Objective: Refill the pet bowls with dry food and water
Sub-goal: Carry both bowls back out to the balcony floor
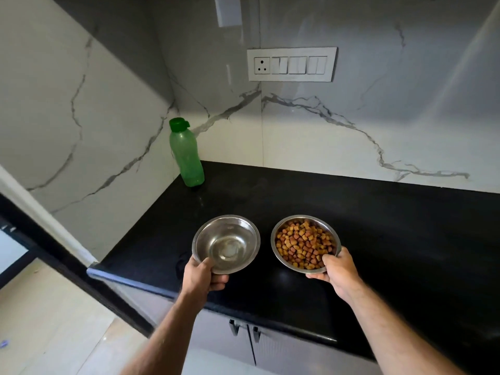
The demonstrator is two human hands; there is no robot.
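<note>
Hands grip two steel bowls (pixel 226 243), one holding kibble (pixel 304 243).

A black counter (pixel 378 226) runs along a white marble wall (pixel 324 136). A switch panel (pixel 292 64) with one socket is mounted above it. Grey cabinet doors (pixel 284 355) below carry what look like dark handles.
</note>
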